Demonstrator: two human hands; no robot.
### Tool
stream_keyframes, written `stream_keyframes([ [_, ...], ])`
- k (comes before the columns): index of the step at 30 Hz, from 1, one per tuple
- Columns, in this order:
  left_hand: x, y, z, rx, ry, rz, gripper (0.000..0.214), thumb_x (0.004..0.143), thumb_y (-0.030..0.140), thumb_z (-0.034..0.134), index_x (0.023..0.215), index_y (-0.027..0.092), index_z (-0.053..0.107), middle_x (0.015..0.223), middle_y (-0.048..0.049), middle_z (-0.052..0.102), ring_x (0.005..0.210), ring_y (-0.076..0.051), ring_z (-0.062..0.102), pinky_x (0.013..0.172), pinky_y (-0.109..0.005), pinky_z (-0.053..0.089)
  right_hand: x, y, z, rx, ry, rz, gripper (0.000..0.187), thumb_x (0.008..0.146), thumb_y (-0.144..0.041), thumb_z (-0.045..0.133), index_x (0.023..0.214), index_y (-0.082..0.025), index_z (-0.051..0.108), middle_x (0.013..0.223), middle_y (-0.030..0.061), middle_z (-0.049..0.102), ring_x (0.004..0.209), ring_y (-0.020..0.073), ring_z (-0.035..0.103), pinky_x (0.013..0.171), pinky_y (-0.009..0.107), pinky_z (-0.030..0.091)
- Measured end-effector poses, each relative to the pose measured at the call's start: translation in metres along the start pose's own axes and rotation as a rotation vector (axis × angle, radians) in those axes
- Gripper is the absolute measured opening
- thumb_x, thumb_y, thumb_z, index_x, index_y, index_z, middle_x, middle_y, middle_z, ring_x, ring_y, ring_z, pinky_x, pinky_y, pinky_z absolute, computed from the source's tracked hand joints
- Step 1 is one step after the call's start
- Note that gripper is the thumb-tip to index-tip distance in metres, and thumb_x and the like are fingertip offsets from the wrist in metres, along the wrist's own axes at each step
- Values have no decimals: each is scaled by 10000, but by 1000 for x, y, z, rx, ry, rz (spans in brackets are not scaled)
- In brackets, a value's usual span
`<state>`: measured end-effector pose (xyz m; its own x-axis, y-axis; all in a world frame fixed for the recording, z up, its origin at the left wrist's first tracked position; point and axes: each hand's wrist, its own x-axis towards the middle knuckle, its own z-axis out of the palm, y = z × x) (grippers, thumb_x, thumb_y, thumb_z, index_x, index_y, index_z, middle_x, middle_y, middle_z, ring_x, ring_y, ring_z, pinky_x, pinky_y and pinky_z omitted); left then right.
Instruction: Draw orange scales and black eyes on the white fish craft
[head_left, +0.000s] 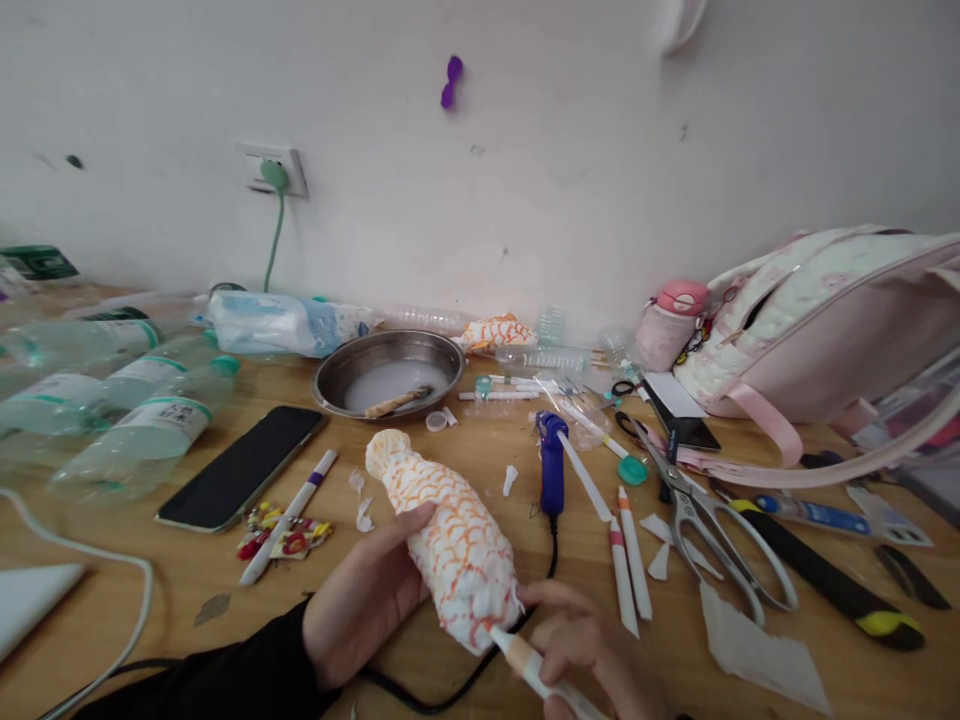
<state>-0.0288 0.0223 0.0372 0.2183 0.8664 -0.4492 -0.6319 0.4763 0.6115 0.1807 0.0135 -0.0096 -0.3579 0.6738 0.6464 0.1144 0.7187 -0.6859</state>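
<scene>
My left hand (371, 600) is wrapped round a white paper-covered bottle-shaped fish (442, 525) drawn with orange scales, held over the wooden table (187, 570). My right hand (592, 650) pinches an orange-tipped marker (529, 665) whose tip touches the near end of the fish. A blue glue gun (553, 470) lies just behind the fish, its black cord running under my hands.
Around lie a black phone (240, 465), a purple-banded marker (289, 515), a steel bowl (388, 372), clear plastic bottles (127, 400), several markers (626, 550), scissors (705, 515), a black-and-yellow knife (832, 580), a second painted fish (499, 332), and a pink bag (825, 320).
</scene>
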Motion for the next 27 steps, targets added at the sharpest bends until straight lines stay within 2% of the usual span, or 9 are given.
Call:
stream_keyframes([
  [5,0,-1,-4,-53,-1,8,543,866,310,539,1308,54,356,971,-113,746,900,-240,687,893,-353,446,0,3,-8,46,44,78,204,976,-396,390,865,-264,499,647,3,638,929,215,684,751,300,563],
  [9,-1,-3,-3,-43,31,-6,643,883,320,525,1396,64,235,1012,-118,738,882,-223,695,926,-348,431,5,5,-18,56,-116,-65,154,959,-392,430,966,-249,488,761,43,690,1025,244,650,778,328,569],
  [11,-1,-2,-2,-41,50,-17,636,886,348,517,1393,78,246,1021,-112,736,864,-218,698,919,-346,436,7,5,-18,21,-195,-124,167,957,-396,433,996,-244,490,794,47,698,1041,241,643,818,331,556],
  [13,-2,-1,-1,-58,32,-18,611,886,367,503,1374,79,277,1019,-113,735,877,-229,694,887,-350,452,6,4,-17,-7,-177,-100,176,965,-398,408,992,-245,491,799,46,698,1050,238,640,831,325,546],
  [14,-3,-1,-1,-74,13,-15,598,885,367,497,1362,71,292,1015,-118,735,893,-237,690,872,-351,459,6,4,-17,-19,-123,-68,186,966,-408,395,973,-249,491,783,42,697,1046,235,640,829,320,540],
  [18,-4,1,-1,-93,2,5,554,853,257,525,1323,32,336,964,-124,743,891,-250,687,862,-352,460,5,5,-23,-6,-203,-38,125,939,-351,474,1032,-267,471,868,32,727,1151,217,566,895,313,505],
  [21,-4,2,0,-84,10,-2,530,852,242,534,1313,37,374,964,-110,746,875,-232,690,918,-352,439,6,4,-25,24,-223,-8,73,934,-330,473,949,-268,508,793,13,710,1100,209,601,901,310,501],
  [24,-3,2,1,-58,26,-24,495,858,254,532,1287,33,419,959,-112,748,874,-226,690,923,-349,445,7,1,-21,51,-130,12,119,940,-364,468,911,-267,530,745,2,684,1069,198,616,896,292,502],
  [27,-3,2,0,-38,29,-37,454,861,257,534,1258,48,457,957,-101,751,869,-215,692,874,-322,473,8,-2,-16,64,-36,53,155,949,-406,455,948,-268,527,823,13,692,1081,186,599,876,258,502],
])
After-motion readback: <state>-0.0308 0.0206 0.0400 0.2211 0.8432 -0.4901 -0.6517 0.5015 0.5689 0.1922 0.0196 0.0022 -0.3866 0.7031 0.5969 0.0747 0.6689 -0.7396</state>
